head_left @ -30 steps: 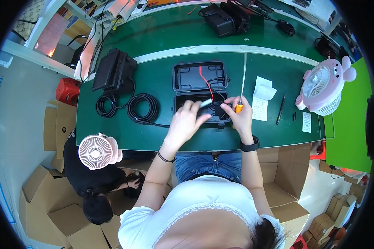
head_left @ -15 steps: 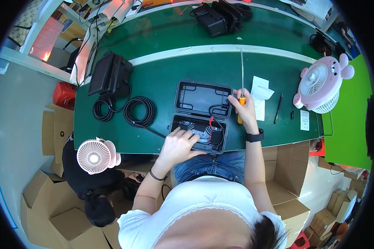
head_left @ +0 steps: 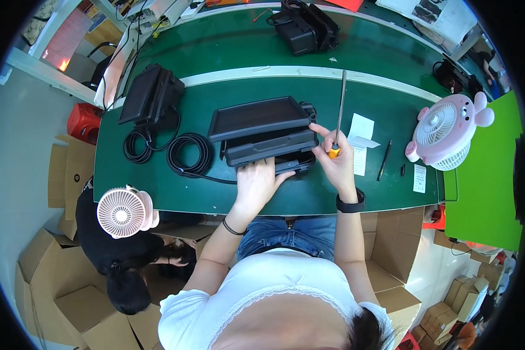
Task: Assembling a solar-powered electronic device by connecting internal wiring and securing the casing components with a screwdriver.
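Observation:
A black hinged plastic case (head_left: pixel 268 149) stands tilted on the green table in front of me, a flat dark panel (head_left: pixel 259 118) on its far side. My left hand (head_left: pixel 256 182) grips the case's near edge, fingertips hidden under it and thumb stretched along the rim. In my right hand (head_left: pixel 338 160) is a screwdriver (head_left: pixel 335 150) with a yellow-orange handle, its long metal shaft pointing away from me. Fingertips of that hand touch or nearly touch the case's right end. Most of the case's inside is out of sight. A black cable leaves it at the left.
Coiled black cable (head_left: pixel 189 154) and another black case (head_left: pixel 151 99) lie to the left. Two fans, one small (head_left: pixel 122 213) and one pink (head_left: pixel 440 125), flank the table. Paper slips (head_left: pixel 360 143) and a pen (head_left: pixel 385 160) lie right. A person (head_left: pixel 119 251) crouches among cardboard boxes.
The case has been tipped up and pushed farther from me, so its wired inside no longer shows. My left hand has gone from inside it to its near edge. The screwdriver stays in my right hand.

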Action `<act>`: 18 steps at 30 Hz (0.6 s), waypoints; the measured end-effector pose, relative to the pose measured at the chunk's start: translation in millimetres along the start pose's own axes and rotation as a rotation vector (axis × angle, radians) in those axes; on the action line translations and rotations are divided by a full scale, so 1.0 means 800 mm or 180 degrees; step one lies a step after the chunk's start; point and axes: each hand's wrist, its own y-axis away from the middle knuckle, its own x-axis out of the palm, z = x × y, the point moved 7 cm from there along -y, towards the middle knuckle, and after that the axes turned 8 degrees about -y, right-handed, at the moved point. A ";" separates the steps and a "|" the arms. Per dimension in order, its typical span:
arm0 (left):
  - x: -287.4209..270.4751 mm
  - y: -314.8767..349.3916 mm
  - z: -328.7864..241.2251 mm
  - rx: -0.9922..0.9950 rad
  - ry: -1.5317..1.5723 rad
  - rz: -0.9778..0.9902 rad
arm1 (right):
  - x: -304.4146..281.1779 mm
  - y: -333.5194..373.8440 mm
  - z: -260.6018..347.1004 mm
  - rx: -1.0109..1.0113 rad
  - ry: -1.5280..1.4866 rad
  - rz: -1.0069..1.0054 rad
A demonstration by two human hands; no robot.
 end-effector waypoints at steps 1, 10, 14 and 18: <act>-0.006 0.001 -0.004 0.0089 -0.0080 -0.0228 | -0.002 0.000 -0.006 0.0134 -0.0143 0.0002; -0.045 -0.010 -0.042 0.0958 0.0117 -0.1139 | -0.001 -0.018 -0.003 0.0288 -0.0601 0.0023; -0.009 -0.014 -0.014 0.0520 0.0150 -0.0434 | 0.003 -0.015 -0.007 0.0432 -0.0898 0.0106; -0.013 -0.014 0.004 0.0395 -0.0047 -0.0660 | 0.002 -0.011 -0.007 0.0452 -0.0908 0.0163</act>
